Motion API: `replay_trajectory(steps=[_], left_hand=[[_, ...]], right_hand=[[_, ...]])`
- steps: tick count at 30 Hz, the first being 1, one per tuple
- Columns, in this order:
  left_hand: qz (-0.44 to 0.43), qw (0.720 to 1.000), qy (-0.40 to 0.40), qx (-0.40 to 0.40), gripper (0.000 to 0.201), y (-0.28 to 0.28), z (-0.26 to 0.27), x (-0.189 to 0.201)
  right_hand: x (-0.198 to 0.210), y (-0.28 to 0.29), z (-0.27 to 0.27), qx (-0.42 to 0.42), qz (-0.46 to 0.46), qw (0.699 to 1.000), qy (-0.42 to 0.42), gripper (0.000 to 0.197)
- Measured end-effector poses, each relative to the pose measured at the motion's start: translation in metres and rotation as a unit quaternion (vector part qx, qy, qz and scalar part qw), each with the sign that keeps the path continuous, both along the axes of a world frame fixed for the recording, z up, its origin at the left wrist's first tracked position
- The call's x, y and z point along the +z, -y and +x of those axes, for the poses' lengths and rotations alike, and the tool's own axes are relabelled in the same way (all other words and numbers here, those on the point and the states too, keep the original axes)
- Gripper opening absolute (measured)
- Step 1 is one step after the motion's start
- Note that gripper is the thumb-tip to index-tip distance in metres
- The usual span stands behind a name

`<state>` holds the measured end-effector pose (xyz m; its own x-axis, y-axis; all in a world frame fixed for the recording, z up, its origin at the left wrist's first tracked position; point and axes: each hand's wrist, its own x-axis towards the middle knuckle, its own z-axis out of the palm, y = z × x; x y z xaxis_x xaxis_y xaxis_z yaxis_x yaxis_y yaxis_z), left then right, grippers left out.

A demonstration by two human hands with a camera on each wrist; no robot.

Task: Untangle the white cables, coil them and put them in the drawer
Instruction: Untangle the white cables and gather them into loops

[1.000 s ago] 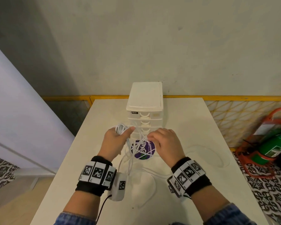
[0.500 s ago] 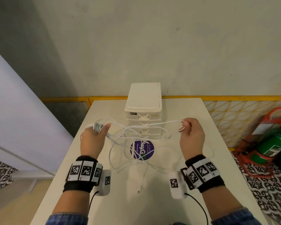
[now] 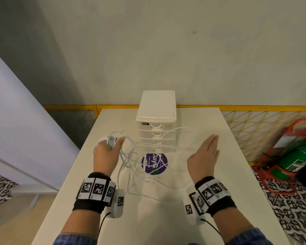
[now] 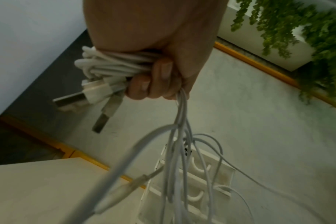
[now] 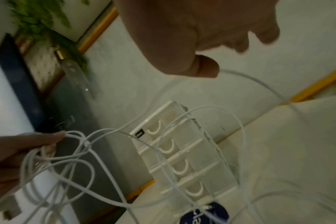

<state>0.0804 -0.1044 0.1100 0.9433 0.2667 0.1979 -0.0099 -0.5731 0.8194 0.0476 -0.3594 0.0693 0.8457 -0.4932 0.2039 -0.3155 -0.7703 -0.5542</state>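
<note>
The left hand (image 3: pixel 106 152) is raised above the left part of the white bench (image 3: pixel 237 174), its grip clamped around a bundle of white cables (image 3: pixel 131 156): in the left wrist view the curled fingers (image 4: pixel 159 78) squeeze several folded loops together, and two USB plugs (image 4: pixel 82 97) stick out of the fist on the side away from the thumb. From the underside of that fist a sheaf of loose strands hangs down and spreads into a tangle over the bench, crossing the front of the small white drawer unit (image 3: pixel 156 110) and lying over the round purple sticker (image 3: pixel 154 163) just in front of it. One long strand arcs across the upper drawers toward the right side of the bench, and other loops trail on the bench surface toward the near edge between the two wrists. The right hand (image 3: pixel 203 156) hovers flat to the right of the drawer unit, grip apart, fingers straight and close together, palm down, holding nothing; in the right wrist view a thin strand passes just under the thumb, and I cannot tell whether it touches. All four visible drawers of the unit are pushed in, curved handles facing the person. Both wrists wear black bands with square printed markers (image 3: pixel 94 189). A green cylinder (image 3: pixel 297 158) in a red frame stands on the patterned floor to the right of the bench.
</note>
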Motion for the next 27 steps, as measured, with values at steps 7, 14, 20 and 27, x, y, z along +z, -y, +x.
replay_trajectory(steps=[7, 14, 20, 27], left_hand=[[-0.042, 0.996, -0.009, -0.075, 0.047, 0.028, -0.007, 0.012], [-0.048, 0.996, -0.035, -0.061, 0.043, 0.021, -0.008, 0.02], [-0.057, 0.998, -0.029, 0.004, 0.046, -0.011, -0.001, 0.02], [-0.058, 0.998, -0.007, -0.03, 0.05, 0.014, -0.006, 0.017]], right_hand=[[0.009, -0.033, 0.005, 0.299, -0.089, 0.946, 0.092, 0.039], [0.006, -0.016, 0.001, 0.275, 0.038, 0.956, 0.097, 0.033], [-0.005, 0.032, 0.003, 0.125, 0.127, 0.983, 0.042, 0.032], [-0.005, 0.016, 0.005, 0.218, 0.011, 0.973, -0.072, 0.052]])
